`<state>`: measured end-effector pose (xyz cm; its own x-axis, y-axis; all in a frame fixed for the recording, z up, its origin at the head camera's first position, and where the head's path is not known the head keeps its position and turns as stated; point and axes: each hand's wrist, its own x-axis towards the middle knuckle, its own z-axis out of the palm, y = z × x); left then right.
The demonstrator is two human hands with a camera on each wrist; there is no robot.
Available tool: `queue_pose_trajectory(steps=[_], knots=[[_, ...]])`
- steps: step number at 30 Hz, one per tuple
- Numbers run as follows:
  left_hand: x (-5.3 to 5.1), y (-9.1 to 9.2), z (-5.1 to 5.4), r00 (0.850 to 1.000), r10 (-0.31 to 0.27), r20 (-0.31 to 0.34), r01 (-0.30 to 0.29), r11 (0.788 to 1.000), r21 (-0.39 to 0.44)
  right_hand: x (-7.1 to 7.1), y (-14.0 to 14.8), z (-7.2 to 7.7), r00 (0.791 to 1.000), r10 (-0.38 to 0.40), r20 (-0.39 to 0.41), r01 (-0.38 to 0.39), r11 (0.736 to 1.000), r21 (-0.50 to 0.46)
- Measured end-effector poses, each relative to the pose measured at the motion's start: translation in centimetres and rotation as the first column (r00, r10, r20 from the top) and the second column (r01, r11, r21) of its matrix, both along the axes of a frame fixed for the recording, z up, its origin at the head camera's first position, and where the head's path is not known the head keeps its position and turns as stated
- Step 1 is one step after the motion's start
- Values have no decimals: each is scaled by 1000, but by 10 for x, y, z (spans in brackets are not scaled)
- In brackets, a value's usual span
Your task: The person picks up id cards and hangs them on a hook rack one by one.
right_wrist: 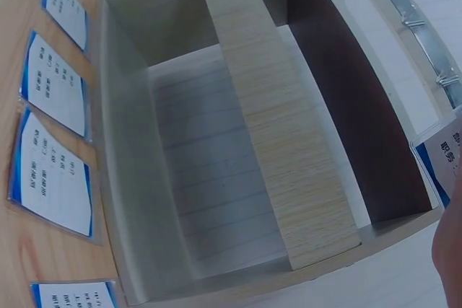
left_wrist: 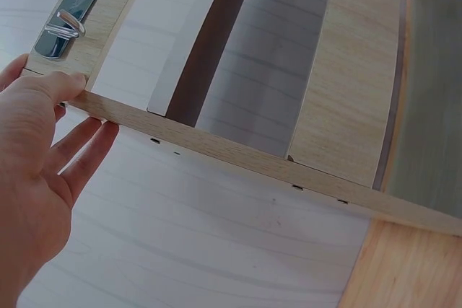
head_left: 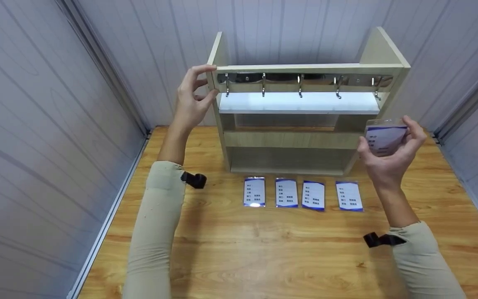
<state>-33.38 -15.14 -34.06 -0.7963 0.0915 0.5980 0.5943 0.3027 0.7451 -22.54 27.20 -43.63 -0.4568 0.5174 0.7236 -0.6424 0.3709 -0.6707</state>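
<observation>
My left hand (head_left: 192, 97) grips the upper left side panel of a light wooden shelf (head_left: 288, 139). In the left wrist view the thumb lies on the front and the fingers reach round the outer side. To the right of the shelf, my right hand (head_left: 394, 164) holds a clear-sleeved badge card (head_left: 382, 139) with a blue edge, raised off the table between thumb and fingers. In the right wrist view that card shows only partly at the right edge. A metal hook rail (head_left: 280, 78) with several hooks runs across the shelf's upper front.
Several similar badge cards (head_left: 254, 192) lie in a row on the wooden tabletop (head_left: 264, 253), just in front of the shelf. Pale panelled walls (head_left: 48, 124) enclose the table at the back and both sides.
</observation>
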Motion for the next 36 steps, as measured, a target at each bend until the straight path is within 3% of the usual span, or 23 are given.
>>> queue_pose_trajectory(steps=[20,36], knots=[[-1,1,0,1000,-2,-3,2,1000,-1,-26,9,23,1000,-4,12,4,1000,14],[-1,3,0,1000,-8,-5,8,1000,8,-48,15,15,998,-21,51,19,999,38]])
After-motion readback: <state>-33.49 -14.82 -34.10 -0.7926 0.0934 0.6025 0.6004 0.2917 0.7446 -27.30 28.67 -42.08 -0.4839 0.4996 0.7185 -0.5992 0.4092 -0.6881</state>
